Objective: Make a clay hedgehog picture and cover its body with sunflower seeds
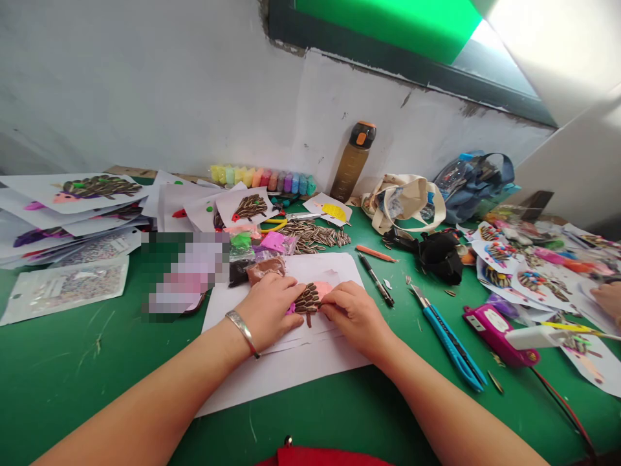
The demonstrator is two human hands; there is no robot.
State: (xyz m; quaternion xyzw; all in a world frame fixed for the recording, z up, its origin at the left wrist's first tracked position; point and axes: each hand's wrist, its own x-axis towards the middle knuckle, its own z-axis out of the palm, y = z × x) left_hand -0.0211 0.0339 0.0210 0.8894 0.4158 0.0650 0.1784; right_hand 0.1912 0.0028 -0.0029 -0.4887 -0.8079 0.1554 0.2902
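Observation:
A hedgehog figure (306,299) covered in striped sunflower seeds lies on small cut paper, over larger white sheets (242,383). Brown leg-like strips stick out below it, and purple clay (291,309) shows at its left end. My left hand (272,307), with a silver bangle at the wrist, rests on the paper; its thumb and fingers are apart at the figure's left side. At the right end, my right hand (356,317) has thumb and fingertips pinched together against the figure. Whatever sits between those fingertips is hidden. Behind them lies a bag of brown clay (266,270).
Loose sunflower seeds (315,236) are piled behind my hands. A blue utility knife (453,346), a pen (376,279) and a magenta glue-gun-like device (499,333) lie rightward. Stacked pictures (72,213) stand left. Another person's hand (609,301) appears at the right edge.

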